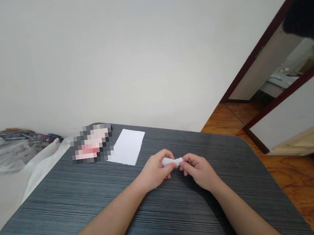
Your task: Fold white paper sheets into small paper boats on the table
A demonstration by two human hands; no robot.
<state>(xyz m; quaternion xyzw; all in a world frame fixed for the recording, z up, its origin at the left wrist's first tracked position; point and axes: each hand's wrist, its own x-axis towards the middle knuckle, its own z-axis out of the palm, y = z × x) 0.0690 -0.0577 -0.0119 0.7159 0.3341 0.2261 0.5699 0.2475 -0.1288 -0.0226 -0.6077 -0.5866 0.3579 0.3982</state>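
Both hands rest on a dark striped table [70, 206] and meet near its middle. My left hand [155, 171] is closed around one end of a small folded white paper [172, 161]. My right hand [198, 170] pinches the other end with its fingertips. The paper is a short narrow strip, held just above the tabletop between the two hands. A flat white sheet of paper [127, 147] lies on the table beyond my left hand, apart from it.
A blurred-out pink and black object [92, 143] lies left of the white sheet. Clothes and plastic bags [8, 150] are piled at far left beside a white cloth. A white wall stands behind the table. Wooden floor [307, 186] and a door frame are at right.
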